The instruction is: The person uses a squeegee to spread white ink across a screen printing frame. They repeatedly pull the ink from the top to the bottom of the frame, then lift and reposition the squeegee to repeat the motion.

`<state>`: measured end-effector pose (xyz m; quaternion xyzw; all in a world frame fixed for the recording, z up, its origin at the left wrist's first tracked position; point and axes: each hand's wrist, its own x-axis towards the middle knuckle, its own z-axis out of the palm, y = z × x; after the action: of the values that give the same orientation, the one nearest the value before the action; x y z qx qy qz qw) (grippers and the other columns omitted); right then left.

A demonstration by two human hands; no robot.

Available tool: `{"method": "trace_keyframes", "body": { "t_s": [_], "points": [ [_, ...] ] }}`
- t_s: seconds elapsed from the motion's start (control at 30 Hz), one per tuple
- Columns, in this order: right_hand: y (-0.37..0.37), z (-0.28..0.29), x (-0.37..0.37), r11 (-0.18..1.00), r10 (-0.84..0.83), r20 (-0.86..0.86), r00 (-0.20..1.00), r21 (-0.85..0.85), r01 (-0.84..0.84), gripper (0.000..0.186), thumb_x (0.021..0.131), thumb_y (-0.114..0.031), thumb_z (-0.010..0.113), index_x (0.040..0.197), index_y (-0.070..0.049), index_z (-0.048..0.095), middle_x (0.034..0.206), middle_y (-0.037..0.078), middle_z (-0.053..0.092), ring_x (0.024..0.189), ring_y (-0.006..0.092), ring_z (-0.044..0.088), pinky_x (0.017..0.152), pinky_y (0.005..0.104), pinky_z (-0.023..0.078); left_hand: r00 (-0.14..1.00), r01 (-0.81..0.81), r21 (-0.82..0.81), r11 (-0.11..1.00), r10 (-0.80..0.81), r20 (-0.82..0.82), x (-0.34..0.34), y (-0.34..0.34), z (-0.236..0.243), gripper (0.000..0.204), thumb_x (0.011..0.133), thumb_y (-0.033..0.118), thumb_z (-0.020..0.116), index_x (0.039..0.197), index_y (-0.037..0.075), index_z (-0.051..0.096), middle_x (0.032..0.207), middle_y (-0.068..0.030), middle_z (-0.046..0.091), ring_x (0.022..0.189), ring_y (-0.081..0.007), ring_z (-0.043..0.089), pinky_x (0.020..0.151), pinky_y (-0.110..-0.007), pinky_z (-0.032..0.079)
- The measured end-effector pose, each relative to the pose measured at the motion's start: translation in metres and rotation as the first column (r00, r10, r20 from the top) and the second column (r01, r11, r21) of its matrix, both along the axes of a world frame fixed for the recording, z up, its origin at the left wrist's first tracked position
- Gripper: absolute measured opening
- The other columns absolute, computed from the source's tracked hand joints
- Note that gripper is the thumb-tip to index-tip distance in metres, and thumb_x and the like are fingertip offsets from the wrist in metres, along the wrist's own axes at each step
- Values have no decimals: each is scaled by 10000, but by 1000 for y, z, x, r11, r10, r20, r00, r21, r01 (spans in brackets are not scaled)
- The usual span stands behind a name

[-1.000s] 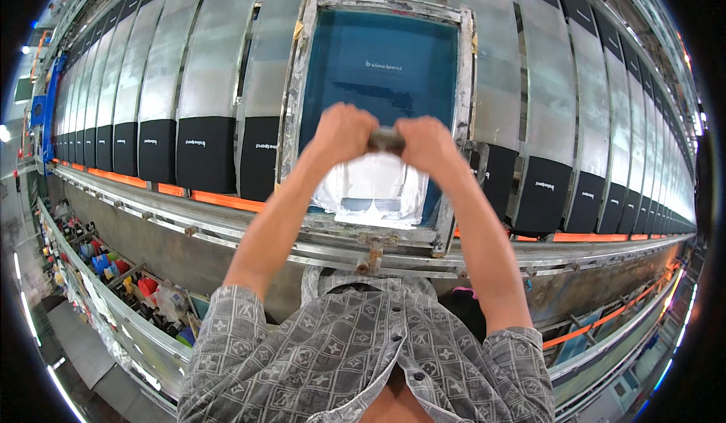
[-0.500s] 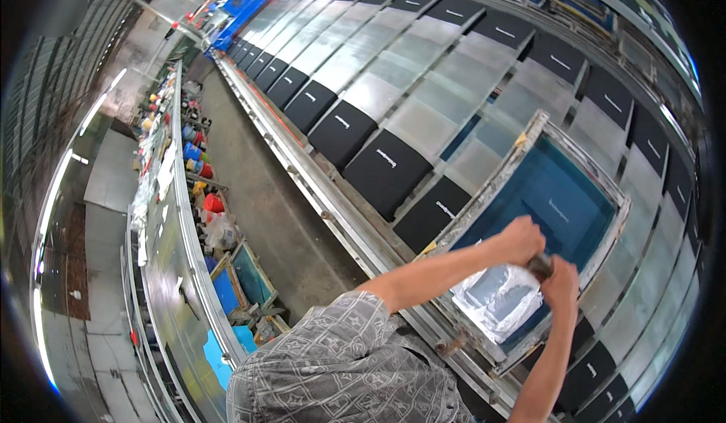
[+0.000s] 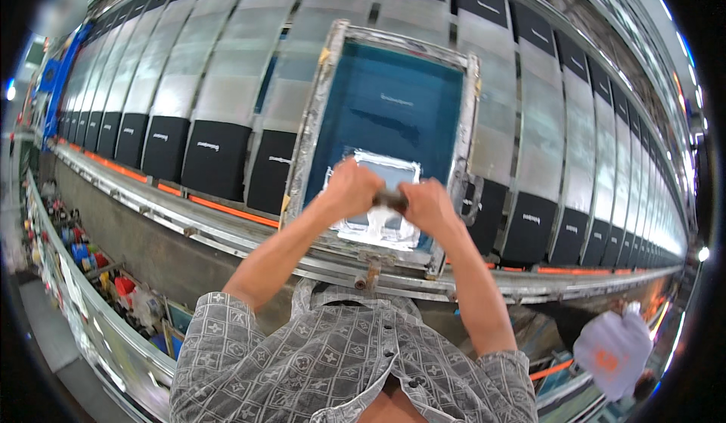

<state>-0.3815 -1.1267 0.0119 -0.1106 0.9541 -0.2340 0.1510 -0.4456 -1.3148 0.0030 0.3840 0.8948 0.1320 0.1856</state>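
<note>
Squeegee (image 3: 392, 201) is gripped by closed left hand (image 3: 355, 189) and right hand (image 3: 429, 207), toward 6 o'clock on blue printing screen (image 3: 423, 75), amid white ink (image 3: 378, 230); pressure best shared evenly.

I get bright light glaring off the long silvery metal pallets (image 3: 488, 132); fisheye bends the grey metal rail (image 3: 162, 208) near black rims, and the short grey-brown handle (image 3: 392, 201) looks blurred.

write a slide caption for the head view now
Left hand and right hand grip a tool over white paste on a framed blue screen.
</note>
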Motion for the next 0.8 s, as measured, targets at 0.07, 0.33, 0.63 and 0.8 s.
{"method": "trace_keyframes", "body": {
  "t_s": [0.07,0.33,0.63,0.8],
  "points": [
    [12,0,-31,998,-62,-25,998,29,63,141,721,-192,687,789,-89,618,748,154,653,763,372,635,680,467,500,998,28,67,997,-24,-60,-34,16,9,148,654,274,745,724,155,690,705,-103,658,719,-323,642,696,-438,494],
    [10,11,-54,989,-143,132,981,50,137,226,769,-268,717,843,-67,645,773,169,655,790,357,632,706,442,496,997,-3,56,998,8,-79,-52,20,-3,147,658,259,763,717,152,682,706,-96,660,732,-287,639,743,-395,447],
    [7,2,47,940,-295,-43,954,-193,282,338,809,-335,686,1033,-89,633,951,140,657,951,308,600,872,428,436,999,26,38,999,-27,38,30,-17,12,226,635,311,790,689,132,663,657,-81,631,681,-299,615,730,-401,444],
    [79,-21,29,467,-878,-172,446,-110,877,352,866,-355,627,1066,-65,615,1000,157,649,967,323,586,861,420,437,991,2,94,996,11,-130,-44,8,20,223,676,330,773,740,138,677,721,-73,664,761,-280,642,749,-401,444]
  ]
}}
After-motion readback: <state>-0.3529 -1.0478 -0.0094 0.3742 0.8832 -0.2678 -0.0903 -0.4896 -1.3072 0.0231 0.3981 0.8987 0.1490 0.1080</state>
